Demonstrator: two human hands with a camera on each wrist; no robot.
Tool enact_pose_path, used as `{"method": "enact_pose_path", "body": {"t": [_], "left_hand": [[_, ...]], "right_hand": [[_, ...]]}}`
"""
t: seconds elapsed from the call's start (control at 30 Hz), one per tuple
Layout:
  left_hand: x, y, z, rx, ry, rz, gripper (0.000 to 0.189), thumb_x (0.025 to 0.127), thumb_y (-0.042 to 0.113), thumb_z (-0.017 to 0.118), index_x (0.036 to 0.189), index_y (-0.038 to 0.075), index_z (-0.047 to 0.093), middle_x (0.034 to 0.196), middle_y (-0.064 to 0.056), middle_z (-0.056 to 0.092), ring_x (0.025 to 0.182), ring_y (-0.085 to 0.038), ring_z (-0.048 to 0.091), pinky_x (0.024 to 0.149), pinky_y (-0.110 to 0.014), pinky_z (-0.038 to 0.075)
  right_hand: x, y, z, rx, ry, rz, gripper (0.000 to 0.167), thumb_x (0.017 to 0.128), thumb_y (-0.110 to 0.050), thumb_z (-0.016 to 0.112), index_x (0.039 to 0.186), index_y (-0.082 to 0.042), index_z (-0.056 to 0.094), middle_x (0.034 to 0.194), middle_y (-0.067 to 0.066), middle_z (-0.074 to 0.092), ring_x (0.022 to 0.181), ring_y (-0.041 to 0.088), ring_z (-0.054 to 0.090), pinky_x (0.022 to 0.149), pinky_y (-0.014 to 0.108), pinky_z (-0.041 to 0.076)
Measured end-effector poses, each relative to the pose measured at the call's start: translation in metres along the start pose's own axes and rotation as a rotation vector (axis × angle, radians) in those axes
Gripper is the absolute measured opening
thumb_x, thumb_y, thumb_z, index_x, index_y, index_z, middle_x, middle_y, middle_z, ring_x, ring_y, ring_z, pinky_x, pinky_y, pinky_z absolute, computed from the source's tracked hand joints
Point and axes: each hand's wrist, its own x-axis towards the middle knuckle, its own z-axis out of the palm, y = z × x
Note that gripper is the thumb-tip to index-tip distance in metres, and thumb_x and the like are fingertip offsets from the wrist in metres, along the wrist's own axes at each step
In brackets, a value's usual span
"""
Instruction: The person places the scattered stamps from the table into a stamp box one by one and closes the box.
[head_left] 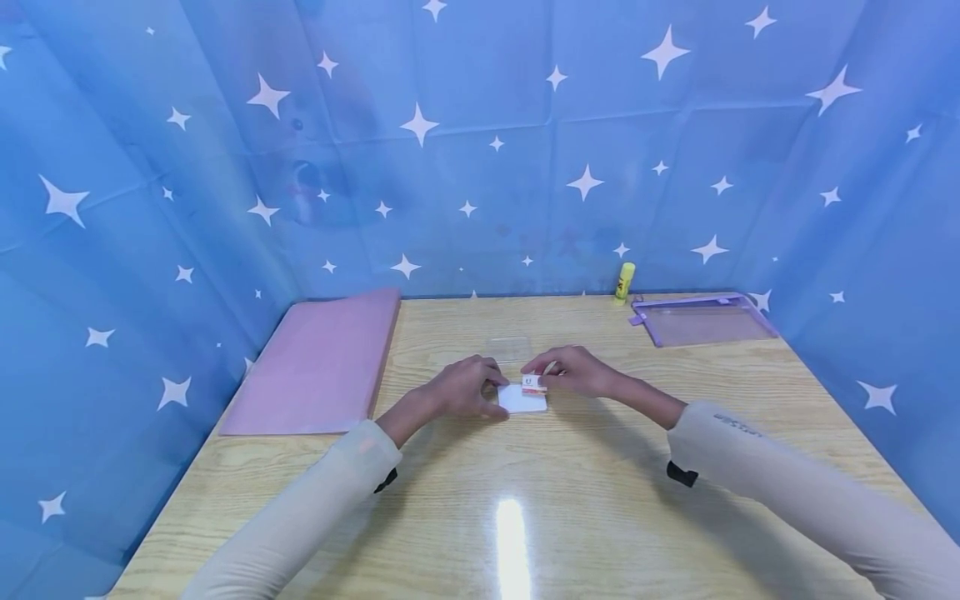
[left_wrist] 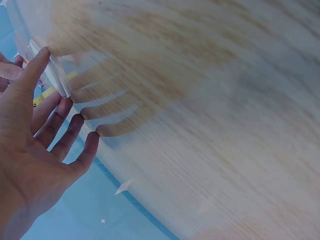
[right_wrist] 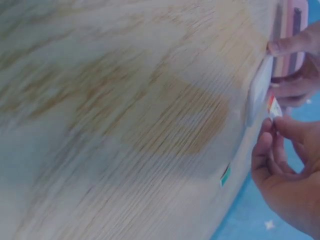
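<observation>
A flat white rectangular pad (head_left: 522,399) lies on the table between the hands. My left hand (head_left: 471,387) holds its left end, thumb on the near edge and index finger at the far edge. In the left wrist view, the left hand's (left_wrist: 47,150) other fingertips rest on the tabletop. My right hand (head_left: 576,372) pinches a small white block with an orange band and dark print (head_left: 533,383) at the pad's far edge. Whether block and pad touch is unclear. In the right wrist view, the block (right_wrist: 273,106) shows partly beyond the right hand's (right_wrist: 290,165) thumb and index finger.
A clear flat rectangular piece (head_left: 509,348) lies just behind the pad. To the left is a large pink folder (head_left: 315,367). A yellow glue stick (head_left: 624,282) stands at the back edge, beside a purple-edged mesh zip pouch (head_left: 705,321). A blue starry curtain (head_left: 480,167) encloses the table.
</observation>
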Motion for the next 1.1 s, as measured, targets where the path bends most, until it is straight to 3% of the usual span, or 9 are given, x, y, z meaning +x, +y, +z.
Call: {"method": "enact_pose_path", "body": {"t": [0.37, 0.73, 1.1], "left_hand": [[0.001, 0.0, 0.0, 0.001, 0.0, 0.005, 0.059, 0.085, 0.048, 0.085, 0.132, 0.014, 0.073, 0.125, 0.002, 0.066, 0.103, -0.014, 0.058, 0.086, -0.029, 0.049], [0.0, -0.001, 0.0, 0.006, 0.009, 0.017, 0.055, 0.085, 0.047, 0.085, 0.127, 0.012, 0.075, 0.116, 0.004, 0.066, 0.097, -0.013, 0.057, 0.08, -0.027, 0.049], [0.001, -0.003, 0.001, 0.021, 0.006, 0.027, 0.055, 0.085, 0.048, 0.085, 0.128, 0.015, 0.075, 0.118, 0.005, 0.066, 0.098, -0.012, 0.056, 0.081, -0.027, 0.049]], "right_hand": [[0.011, -0.004, 0.015, 0.003, -0.013, 0.024, 0.025, 0.097, 0.005, 0.067, 0.122, 0.006, 0.072, 0.122, 0.023, 0.071, 0.1, 0.034, 0.073, 0.082, 0.036, 0.06], [0.017, -0.006, 0.025, -0.025, 0.006, 0.016, 0.017, 0.096, 0.004, 0.068, 0.111, 0.002, 0.074, 0.102, 0.015, 0.074, 0.091, 0.028, 0.074, 0.08, 0.034, 0.059], [0.016, -0.006, 0.033, -0.052, 0.009, -0.013, 0.016, 0.097, 0.004, 0.067, 0.111, 0.002, 0.075, 0.108, 0.015, 0.072, 0.096, 0.026, 0.071, 0.079, 0.03, 0.056]]}}
